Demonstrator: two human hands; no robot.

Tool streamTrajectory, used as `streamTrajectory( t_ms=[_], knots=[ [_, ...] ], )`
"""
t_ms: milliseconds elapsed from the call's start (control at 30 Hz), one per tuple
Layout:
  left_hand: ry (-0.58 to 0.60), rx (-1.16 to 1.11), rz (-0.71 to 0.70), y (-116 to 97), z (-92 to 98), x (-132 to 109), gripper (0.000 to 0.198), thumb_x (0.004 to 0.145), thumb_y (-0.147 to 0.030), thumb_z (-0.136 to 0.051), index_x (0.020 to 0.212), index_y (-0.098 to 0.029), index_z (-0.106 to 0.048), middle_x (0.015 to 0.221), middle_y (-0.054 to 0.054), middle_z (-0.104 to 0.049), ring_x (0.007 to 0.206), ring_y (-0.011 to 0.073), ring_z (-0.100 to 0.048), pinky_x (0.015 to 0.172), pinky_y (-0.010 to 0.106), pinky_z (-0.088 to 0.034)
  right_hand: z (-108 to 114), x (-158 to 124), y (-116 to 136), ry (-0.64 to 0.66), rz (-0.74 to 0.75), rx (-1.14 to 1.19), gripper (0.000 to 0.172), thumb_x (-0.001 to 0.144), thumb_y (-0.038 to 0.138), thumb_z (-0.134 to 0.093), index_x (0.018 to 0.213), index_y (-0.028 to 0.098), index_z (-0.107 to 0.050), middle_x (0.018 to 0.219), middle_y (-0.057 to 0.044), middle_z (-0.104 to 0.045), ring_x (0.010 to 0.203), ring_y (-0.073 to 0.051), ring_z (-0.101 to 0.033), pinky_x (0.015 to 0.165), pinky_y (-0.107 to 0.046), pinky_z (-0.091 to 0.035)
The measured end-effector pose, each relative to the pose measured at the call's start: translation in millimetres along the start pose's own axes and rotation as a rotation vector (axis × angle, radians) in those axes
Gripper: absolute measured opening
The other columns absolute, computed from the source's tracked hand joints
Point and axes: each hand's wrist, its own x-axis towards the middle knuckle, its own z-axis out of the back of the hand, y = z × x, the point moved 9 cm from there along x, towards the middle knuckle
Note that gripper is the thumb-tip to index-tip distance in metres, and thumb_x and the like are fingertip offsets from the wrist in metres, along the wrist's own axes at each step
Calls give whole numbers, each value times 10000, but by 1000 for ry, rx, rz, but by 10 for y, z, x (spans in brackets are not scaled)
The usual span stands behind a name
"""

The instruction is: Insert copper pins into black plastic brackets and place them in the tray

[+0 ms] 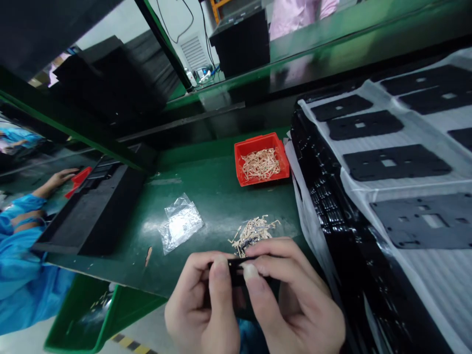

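Snugly, part (239,267) between left hand (202,300), right hand (291,295)

On the counter (217,255), a small tray (260,143) sits toward the back, holding a pile of thin strips (261,164). Nearer the front, a loose heap of similar strips (252,235) lies just beyond the left hand (201,300) and right hand (291,295), which hold a small flat part (239,270) between them past the counter's front edge. A plastic bag (180,223) lies left of the heap, with a long foam tray (96,211) further left. To the right, stacked trays (324,196) carry foam sheets (396,162). A bin (88,314) sits below the front edge, its contents hard to make out. A co-worker's hand (55,181) is left of the foam tray.
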Motion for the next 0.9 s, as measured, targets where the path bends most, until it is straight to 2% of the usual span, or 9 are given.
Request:
streamTrajectory(
  t_ms=[133, 267, 333, 467, 533, 700, 900],
  knots=[
    [45, -67, 2, 81, 9, 108, 286, 934, -452, -776, 806, -200, -730, 533, -33, -642, 397, 103, -564, 373, 149, -476, 26, 42, -61, 2, -4, -36, 188, 961, 138, -663, 972, 289, -776, 1050, 14, -736, 992, -128, -728, 883, -263, -590],
    [98, -70, 29, 78, 13, 196, 281, 994, -409, -718, 816, -193, -750, 463, -39, -609, 396, 63, -537, 423, 92, -442, 191, 108, -94, -87, 72, -105, 227, 975, 130, -640, 1109, 285, -738, 1109, -9, -746, 1075, -138, -732, 909, -241, -616],
    [132, -116, 56, 78, 2, 221, 280, 999, -400, -715, 817, -190, -747, 499, -36, -634, 406, 48, -547, 434, 78, -438, 192, 137, -123, -48, 77, -139, 230, 979, 140, -645, 1131, 286, -738, 1126, -17, -752, 1052, -140, -740, 883, -233, -621],
    [200, -222, 54, 95, -16, 246, 303, 984, -435, -740, 815, -183, -740, 518, -30, -655, 409, 60, -580, 421, 89, -457, 26, 129, -188, 132, -10, -100, 152, 1011, 197, -624, 987, 282, -748, 1002, 3, -753, 917, -131, -741, 831, -236, -597],
    [202, -260, 79, 144, 3, 243, 316, 974, -457, -752, 816, -184, -737, 509, -28, -663, 399, 69, -594, 417, 99, -475, 4, 104, -174, 119, -44, -41, 151, 1008, 216, -635, 908, 270, -734, 943, 9, -736, 872, -134, -730, 818, -247, -585],
    [192, -312, 152, 217, 36, 205, 340, 944, -477, -780, 794, -176, -735, 520, -12, -696, 367, 85, -605, 388, 125, -490, -40, 59, -140, 101, -85, -5, 160, 996, 207, -651, 869, 263, -730, 901, 17, -725, 835, -129, -704, 807, -244, -558],
    [266, -382, 247, 256, -50, 193, 367, 908, -491, -823, 758, -174, -714, 479, -13, -684, 348, 90, -610, 379, 122, -494, -34, 83, -138, 92, -94, 17, 187, 1000, 196, -642, 841, 254, -721, 831, 30, -692, 759, -105, -659, 741, -219, -521]
  ],
)
